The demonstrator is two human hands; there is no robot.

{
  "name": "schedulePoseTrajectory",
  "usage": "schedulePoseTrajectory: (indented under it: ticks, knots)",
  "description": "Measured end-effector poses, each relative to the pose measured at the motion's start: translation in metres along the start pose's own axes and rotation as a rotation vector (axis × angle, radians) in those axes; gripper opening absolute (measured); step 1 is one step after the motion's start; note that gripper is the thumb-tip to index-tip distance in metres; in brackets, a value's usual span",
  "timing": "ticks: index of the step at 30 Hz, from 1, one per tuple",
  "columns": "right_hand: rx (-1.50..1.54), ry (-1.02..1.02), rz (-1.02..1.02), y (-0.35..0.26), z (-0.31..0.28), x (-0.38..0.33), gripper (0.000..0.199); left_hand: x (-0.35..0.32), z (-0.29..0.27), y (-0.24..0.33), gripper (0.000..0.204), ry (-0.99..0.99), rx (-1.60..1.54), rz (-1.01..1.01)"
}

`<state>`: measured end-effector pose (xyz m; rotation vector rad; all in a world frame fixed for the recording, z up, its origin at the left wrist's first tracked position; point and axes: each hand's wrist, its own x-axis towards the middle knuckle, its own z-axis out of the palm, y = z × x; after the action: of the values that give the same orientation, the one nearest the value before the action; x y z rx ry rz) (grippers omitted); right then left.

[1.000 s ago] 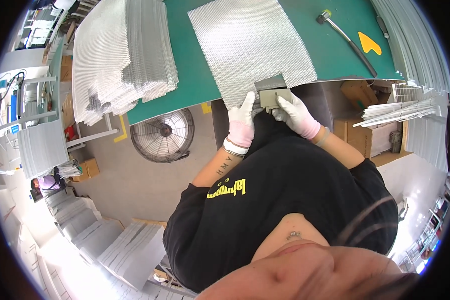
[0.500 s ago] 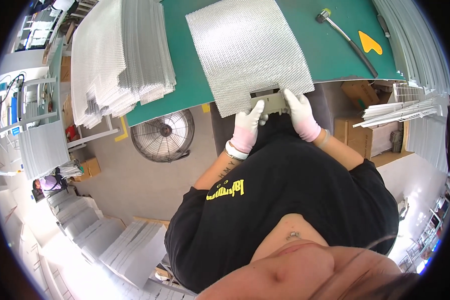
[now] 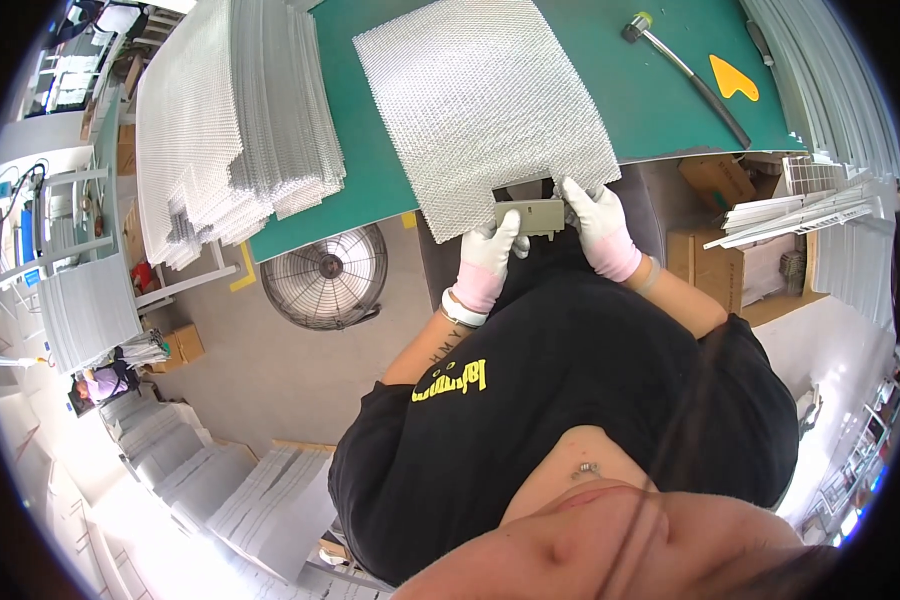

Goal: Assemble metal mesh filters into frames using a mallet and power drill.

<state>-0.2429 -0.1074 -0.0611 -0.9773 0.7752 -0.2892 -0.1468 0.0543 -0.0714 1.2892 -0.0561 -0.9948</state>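
"What's biggest in hand?"
"The silver expanded-metal mesh sheet (image 3: pixel 480 110), on the green-topped table (image 3: pixel 625 125), its notched near end past the edge. It looks light and slightly springy, with scratchy cut edges; I'd hold it either side of the notch."
"And the hands?"
"The white-and-pink-gloved left hand (image 3: pixel 489 260) pinches the left end of the grey-olive flat block (image 3: pixel 530 218), thumb on the near face. The matching right hand (image 3: pixel 602 228) has its fingertips at the mesh just right of the notch, by the block's right end; which they pinch, I can't tell."
"The block's whereabouts?"
"At the notch, between the hands. Probably rigid plastic, smooth enough to slip; take it by its ends."
"Any writing?"
"Yellow lettering (image 3: pixel 450 379) across the black short-sleeved T-shirt (image 3: pixel 570 350), upside down from here, then smaller dark letters (image 3: pixel 445 347) on the left forearm (image 3: pixel 417 362). The block's dark mark is too small to make out."
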Motion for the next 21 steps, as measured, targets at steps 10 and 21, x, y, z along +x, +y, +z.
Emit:
schedulePoseTrajectory:
  ticks: [10, 21]
  knots:
    - [-0.24, -0.333, -0.063, 0.02, -0.014, 0.004, 0.058, -0.015, -0.003, 0.023, 0.057, -0.298, -0.002, -0.257]
    - [0.016, -0.178, -0.139, 0.022, -0.009, -0.002, 0.035, 0.099, 0.04, 0.13, 0.062, -0.424, 1.817, 1.071]
